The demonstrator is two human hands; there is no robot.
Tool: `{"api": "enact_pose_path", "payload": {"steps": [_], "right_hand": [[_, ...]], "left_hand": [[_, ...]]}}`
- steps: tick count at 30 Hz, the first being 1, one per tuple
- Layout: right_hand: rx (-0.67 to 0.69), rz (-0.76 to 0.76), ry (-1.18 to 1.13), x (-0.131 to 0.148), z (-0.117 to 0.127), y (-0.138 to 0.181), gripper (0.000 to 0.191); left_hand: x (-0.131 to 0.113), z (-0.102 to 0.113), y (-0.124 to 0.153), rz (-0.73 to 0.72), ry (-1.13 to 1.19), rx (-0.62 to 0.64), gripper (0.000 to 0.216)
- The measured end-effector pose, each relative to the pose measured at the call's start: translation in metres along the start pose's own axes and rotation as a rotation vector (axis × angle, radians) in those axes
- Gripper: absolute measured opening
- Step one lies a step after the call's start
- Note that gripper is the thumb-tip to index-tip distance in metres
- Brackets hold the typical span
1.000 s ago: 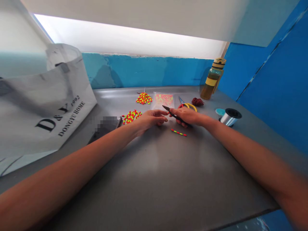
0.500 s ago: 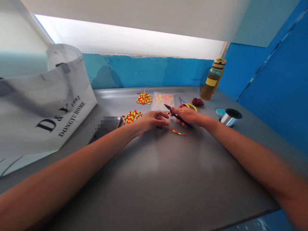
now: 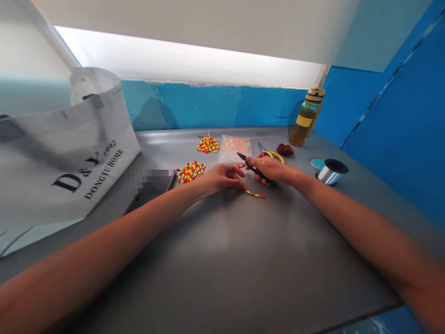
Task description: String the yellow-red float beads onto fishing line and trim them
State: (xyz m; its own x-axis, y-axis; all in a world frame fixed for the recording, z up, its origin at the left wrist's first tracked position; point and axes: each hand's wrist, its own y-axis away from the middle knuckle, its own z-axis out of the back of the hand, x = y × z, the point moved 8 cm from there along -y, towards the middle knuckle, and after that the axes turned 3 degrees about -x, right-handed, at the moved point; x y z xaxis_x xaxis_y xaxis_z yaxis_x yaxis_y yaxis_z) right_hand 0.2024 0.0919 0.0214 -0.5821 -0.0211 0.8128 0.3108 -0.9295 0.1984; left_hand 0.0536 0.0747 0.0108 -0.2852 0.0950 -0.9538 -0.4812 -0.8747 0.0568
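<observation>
My right hand (image 3: 269, 169) is wrapped round dark-handled pliers (image 3: 247, 162), their pointed jaws aimed up and to the left. Close beside it, my left hand (image 3: 224, 178) has thumb and fingers pinched at the near end of a short string of red and yellow-green beads (image 3: 255, 194), which trails over the table to the right. A few more beads of the same colours (image 3: 239, 165) show just behind the fingers, between the two hands. The exact pinch point is partly hidden by the fingers.
Two bead piles (image 3: 191, 171) (image 3: 208, 144) lie left of a clear bag of beads (image 3: 236, 146). Behind my right hand are scissors (image 3: 274, 157) and a dark red bundle (image 3: 285, 149). A bottle (image 3: 306, 118), a wire spool (image 3: 332, 172), a dark flat device (image 3: 149, 190) and a white bag (image 3: 69, 157) stand around.
My left fingers have closed from a more spread pose and now meet the end of the bead string. The right hand keeps the pliers in nearly the same place.
</observation>
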Motion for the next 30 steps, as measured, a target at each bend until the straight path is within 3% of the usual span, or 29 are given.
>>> {"api": "enact_pose_path", "payload": {"steps": [4,7,9,12,14,18,30], "right_hand": [[0.014,0.002,-0.008,-0.001,0.000,-0.001,0.058],[0.014,0.001,-0.002,-0.001,0.000,-0.002,0.057],[0.020,0.007,-0.004,0.001,-0.001,-0.001,0.055],[0.036,0.014,-0.005,0.004,-0.002,0.001,0.052],[0.037,0.018,-0.006,0.005,-0.002,0.002,0.052],[0.034,0.019,-0.021,0.003,-0.002,0.000,0.051],[0.021,0.004,-0.025,0.002,-0.001,0.000,0.047]], "left_hand": [[-0.005,-0.002,0.002,-0.068,-0.033,-0.046,0.033],[-0.009,0.005,0.005,-0.106,-0.141,-0.222,0.035],[-0.016,0.009,0.010,-0.201,-0.287,-0.367,0.030],[-0.026,0.004,0.017,-0.379,-0.539,-0.476,0.035],[-0.025,-0.001,0.019,-0.416,-0.690,-0.495,0.044],[-0.015,-0.001,0.014,-0.344,-0.866,-0.499,0.046],[-0.007,0.002,0.008,-0.288,-0.922,-0.504,0.044]]}}
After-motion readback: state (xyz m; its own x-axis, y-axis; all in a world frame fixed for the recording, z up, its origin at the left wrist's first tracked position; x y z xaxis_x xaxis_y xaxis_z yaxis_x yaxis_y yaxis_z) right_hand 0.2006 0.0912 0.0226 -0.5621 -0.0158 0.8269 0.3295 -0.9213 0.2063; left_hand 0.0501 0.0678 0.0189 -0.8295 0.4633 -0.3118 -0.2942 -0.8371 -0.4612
